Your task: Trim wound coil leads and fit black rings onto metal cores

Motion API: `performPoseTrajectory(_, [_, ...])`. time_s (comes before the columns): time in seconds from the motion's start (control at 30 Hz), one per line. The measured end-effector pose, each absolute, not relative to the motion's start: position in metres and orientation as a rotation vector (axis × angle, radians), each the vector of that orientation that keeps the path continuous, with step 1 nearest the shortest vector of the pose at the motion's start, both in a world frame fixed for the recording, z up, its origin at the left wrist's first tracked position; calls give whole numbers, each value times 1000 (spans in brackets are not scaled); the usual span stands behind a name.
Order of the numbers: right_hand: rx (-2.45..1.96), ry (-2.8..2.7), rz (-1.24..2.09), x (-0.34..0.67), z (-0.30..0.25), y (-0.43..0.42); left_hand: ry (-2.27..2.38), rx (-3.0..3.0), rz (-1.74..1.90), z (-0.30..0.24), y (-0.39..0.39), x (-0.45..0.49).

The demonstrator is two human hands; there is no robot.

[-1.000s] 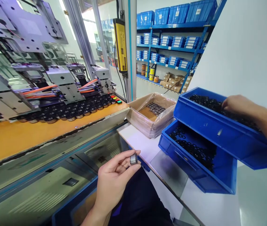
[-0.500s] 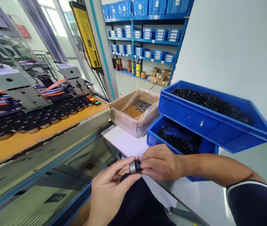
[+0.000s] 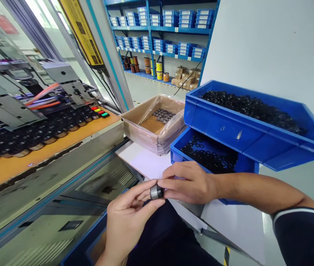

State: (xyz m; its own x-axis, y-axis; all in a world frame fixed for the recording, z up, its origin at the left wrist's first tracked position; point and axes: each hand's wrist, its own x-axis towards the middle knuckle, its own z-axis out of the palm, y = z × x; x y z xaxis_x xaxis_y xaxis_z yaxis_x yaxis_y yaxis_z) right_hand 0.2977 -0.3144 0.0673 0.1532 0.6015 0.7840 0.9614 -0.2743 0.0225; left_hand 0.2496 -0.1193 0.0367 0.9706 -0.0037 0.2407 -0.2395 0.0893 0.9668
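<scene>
Between thumb and fingers, my left hand (image 3: 130, 216) grips a small motor stator core (image 3: 154, 192), a silvery ring lying on its side. A black plastic end piece (image 3: 160, 191) sits on the ring's right face. The fingers of my right hand (image 3: 188, 183) are closed against that end piece from the right and partly cover it. Both hands are above my lap, at the near edge of a white table (image 3: 137, 157).
A plastic-lined carton (image 3: 140, 131) with metal cores stands on the table. To its right, a blue bin (image 3: 217, 125) of black parts rests tilted over a lower blue bin (image 3: 177, 151) holding black rings. At left, a machine bench (image 3: 90, 135) carries a row of stators.
The view has tipped down and turned slightly right. My hands stay together on the stator core, with the right fingers shifted a little, so more of the black end shows.
</scene>
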Motion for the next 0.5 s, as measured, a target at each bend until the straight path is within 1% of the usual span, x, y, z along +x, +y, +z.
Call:
performPoseTrajectory(0.17, [-1959, -1539, -1022, 297, 67, -315, -204, 1413, 80, 37, -117, 253])
performPoseTrajectory(0.5, [-1985, -1543, -982, 297, 62, -315, -177, 1347, 6, 37, -115, 254])
